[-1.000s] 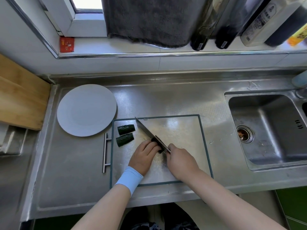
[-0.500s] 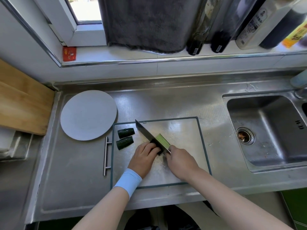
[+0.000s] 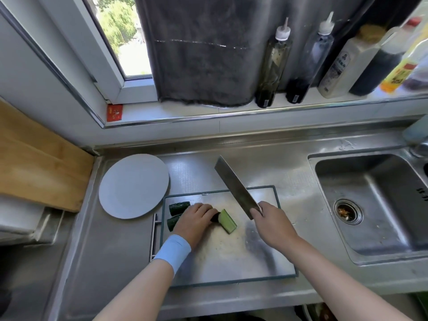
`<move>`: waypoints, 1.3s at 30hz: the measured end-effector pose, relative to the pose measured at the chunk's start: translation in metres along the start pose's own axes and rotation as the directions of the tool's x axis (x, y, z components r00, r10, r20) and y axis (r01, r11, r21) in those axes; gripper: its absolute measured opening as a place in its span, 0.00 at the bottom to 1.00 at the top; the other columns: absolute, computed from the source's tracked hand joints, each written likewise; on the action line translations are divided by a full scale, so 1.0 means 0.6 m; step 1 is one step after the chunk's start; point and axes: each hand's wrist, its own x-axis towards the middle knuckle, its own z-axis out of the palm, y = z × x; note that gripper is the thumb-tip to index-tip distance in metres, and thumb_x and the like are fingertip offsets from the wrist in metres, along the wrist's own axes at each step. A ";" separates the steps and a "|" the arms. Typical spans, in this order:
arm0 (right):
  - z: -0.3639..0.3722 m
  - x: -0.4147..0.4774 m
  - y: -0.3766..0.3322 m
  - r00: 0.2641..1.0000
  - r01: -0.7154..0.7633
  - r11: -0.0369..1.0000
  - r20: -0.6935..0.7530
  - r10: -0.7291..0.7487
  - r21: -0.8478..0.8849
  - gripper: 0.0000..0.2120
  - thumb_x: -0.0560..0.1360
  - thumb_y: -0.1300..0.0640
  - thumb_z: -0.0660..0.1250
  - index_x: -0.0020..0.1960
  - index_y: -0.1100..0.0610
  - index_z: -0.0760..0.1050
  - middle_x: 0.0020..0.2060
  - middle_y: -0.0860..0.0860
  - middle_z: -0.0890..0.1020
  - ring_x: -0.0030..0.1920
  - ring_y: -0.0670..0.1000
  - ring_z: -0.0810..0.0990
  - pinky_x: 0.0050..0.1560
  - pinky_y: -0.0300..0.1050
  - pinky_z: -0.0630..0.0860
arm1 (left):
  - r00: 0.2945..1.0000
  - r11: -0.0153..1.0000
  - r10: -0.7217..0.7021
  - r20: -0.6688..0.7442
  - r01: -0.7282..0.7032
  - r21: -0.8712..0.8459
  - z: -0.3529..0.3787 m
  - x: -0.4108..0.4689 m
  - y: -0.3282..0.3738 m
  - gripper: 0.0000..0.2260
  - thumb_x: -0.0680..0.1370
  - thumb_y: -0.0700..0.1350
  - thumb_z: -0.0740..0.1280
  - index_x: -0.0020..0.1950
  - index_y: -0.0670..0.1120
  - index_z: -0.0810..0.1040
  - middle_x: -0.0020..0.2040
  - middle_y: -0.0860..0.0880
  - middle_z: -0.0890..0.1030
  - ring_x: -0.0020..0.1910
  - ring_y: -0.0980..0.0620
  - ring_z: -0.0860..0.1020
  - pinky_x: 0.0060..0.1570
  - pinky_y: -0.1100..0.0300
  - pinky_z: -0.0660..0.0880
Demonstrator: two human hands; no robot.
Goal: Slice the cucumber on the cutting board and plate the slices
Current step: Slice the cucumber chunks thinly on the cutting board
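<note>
A steel cutting board (image 3: 231, 256) with a teal rim lies on the counter. My left hand (image 3: 194, 221), above a light blue wristband, holds a dark cucumber piece against the board; a split-off cucumber half (image 3: 228, 221) lies beside its fingertips, pale cut face up. Two more dark cucumber pieces (image 3: 178, 207) lie at the board's far left corner, partly hidden by that hand. My right hand (image 3: 269, 224) grips the handle of a cleaver (image 3: 236, 187), whose blade is lifted off the board and points up and away to the left. The white plate (image 3: 133, 185) left of the board has nothing on it.
A steel sink (image 3: 375, 202) with a drain lies to the right. A wooden board (image 3: 37, 163) sits at the left edge. Sauce bottles (image 3: 273, 63) and a hanging dark towel (image 3: 199, 49) line the window sill behind. A bar handle (image 3: 153, 237) is at the cutting board's left.
The cleaver finished a lengthwise cut and rose off the board to the right. A cucumber half fell open, pale face up. The view tilted upward.
</note>
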 end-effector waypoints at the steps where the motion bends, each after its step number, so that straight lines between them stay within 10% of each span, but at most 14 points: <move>1: 0.000 0.002 0.003 1.000 -0.007 1.000 -0.002 0.007 -0.001 0.11 0.82 0.51 0.57 0.45 0.54 0.73 0.36 0.51 0.79 0.37 0.53 0.78 0.36 0.47 0.72 | 0.999 0.999 -0.048 0.014 0.048 0.003 -0.004 0.008 -0.013 0.20 0.67 0.39 0.75 0.57 0.48 0.77 0.52 0.49 0.79 0.49 0.48 0.77 0.49 0.56 0.75; 12: 0.012 0.012 0.027 0.999 -0.035 0.998 0.013 0.036 -0.050 0.11 0.82 0.49 0.58 0.45 0.52 0.72 0.36 0.48 0.78 0.38 0.52 0.78 0.33 0.45 0.70 | 0.931 0.961 -0.275 0.240 0.276 0.033 -0.022 0.089 -0.033 0.17 0.79 0.43 0.60 0.68 0.51 0.69 0.66 0.51 0.71 0.65 0.48 0.67 0.65 0.55 0.61; 20: 0.009 -0.009 0.039 0.999 -0.004 0.998 0.040 0.007 -0.065 0.11 0.82 0.49 0.58 0.46 0.53 0.73 0.36 0.47 0.78 0.37 0.50 0.78 0.32 0.45 0.70 | 0.941 0.994 -0.015 0.337 0.051 -0.098 -0.005 0.042 0.062 0.29 0.73 0.34 0.61 0.71 0.54 0.65 0.71 0.52 0.65 0.71 0.49 0.60 0.69 0.57 0.56; 31: -0.010 -0.038 0.077 0.994 0.055 0.988 0.100 -0.040 -0.144 0.14 0.81 0.49 0.57 0.38 0.51 0.65 0.33 0.48 0.76 0.35 0.53 0.74 0.32 0.45 0.66 | 0.762 0.749 -0.494 0.419 0.617 -0.240 -0.024 0.001 0.115 0.17 0.79 0.51 0.59 0.68 0.54 0.70 0.62 0.53 0.73 0.59 0.51 0.73 0.60 0.60 0.68; 39: -0.012 -0.065 0.096 0.990 0.094 0.974 0.124 -0.069 -0.208 0.12 0.81 0.48 0.56 0.40 0.49 0.67 0.36 0.46 0.76 0.38 0.51 0.74 0.32 0.41 0.66 | 0.661 0.665 -0.567 0.491 0.720 -0.200 -0.037 0.000 0.121 0.13 0.80 0.53 0.57 0.62 0.55 0.75 0.56 0.49 0.79 0.51 0.50 0.77 0.52 0.57 0.74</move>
